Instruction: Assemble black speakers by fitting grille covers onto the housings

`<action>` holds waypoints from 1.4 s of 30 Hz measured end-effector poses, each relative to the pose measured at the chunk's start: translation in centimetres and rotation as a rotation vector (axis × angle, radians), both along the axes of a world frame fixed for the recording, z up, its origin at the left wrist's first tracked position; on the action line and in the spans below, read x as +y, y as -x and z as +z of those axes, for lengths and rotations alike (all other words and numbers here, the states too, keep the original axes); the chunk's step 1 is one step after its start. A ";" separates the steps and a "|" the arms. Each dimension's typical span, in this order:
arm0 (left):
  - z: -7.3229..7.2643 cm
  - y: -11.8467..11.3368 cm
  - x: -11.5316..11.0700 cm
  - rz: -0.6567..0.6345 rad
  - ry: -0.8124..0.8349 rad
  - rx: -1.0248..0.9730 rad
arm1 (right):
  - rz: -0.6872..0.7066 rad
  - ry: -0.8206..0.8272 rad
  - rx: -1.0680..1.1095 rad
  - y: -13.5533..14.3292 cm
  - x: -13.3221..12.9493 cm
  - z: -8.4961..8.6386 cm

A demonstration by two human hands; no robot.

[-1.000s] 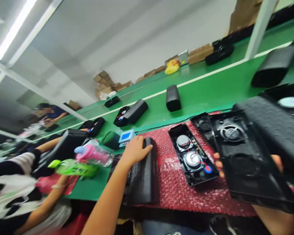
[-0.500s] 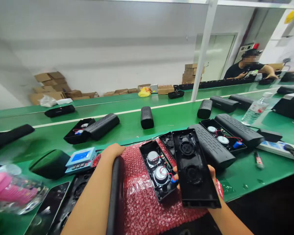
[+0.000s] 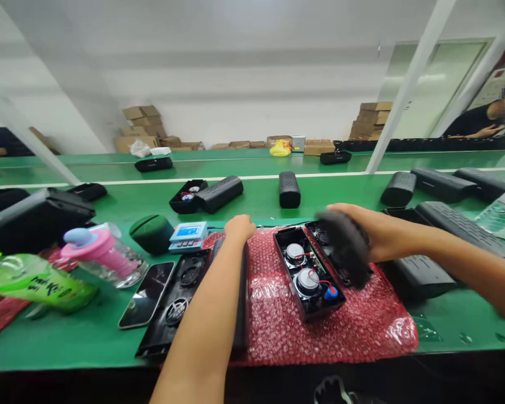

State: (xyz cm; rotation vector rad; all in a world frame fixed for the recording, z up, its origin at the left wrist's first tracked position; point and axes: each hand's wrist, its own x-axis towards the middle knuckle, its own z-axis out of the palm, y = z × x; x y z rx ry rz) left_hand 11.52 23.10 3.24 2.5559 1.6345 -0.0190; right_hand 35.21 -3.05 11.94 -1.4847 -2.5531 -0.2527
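My left hand (image 3: pixel 239 228) is closed over the far end of a long black speaker housing (image 3: pixel 240 303), which lies along the left side of the red bubble wrap (image 3: pixel 273 336). My forearm hides part of it. My right hand (image 3: pixel 364 227) grips a black speaker cover (image 3: pixel 345 247), tilted and smeared by motion, above the wrap's right side. Between my hands lies an open speaker case (image 3: pixel 309 275) with two round drivers, red wires and a blue-wrapped part. Another black panel (image 3: pixel 318 233) sits partly behind the held cover.
Left of my arm are a black shell (image 3: pixel 189 275), a phone (image 3: pixel 147 294), a blue device (image 3: pixel 188 237), a pink-lidded bottle (image 3: pixel 105 255) and a green pouch (image 3: pixel 37 280). Several black speakers (image 3: pixel 289 189) stand across the green table. A co-worker (image 3: pixel 475 120) is at far right.
My right hand has lifted the cover up and away from the front and turned it. My left hand stays on the housing. The camera view has swung left.
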 end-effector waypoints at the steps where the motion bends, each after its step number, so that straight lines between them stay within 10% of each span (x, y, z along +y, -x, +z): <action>1: -0.2 0.0 0.0 -0.007 0.008 0.002 | 0.037 -0.005 -0.098 0.3 1.3 0.0; 8: -0.8 -0.2 0.0 -0.013 0.063 0.017 | 0.670 -0.028 -0.652 2.4 8.1 -3.1; 16: -0.7 0.2 0.0 -0.010 0.103 -0.004 | 0.733 0.051 -0.604 4.3 10.9 -6.1; 42: -0.4 -0.4 0.4 -0.029 0.114 0.007 | 0.709 0.069 -0.662 5.0 11.5 -6.4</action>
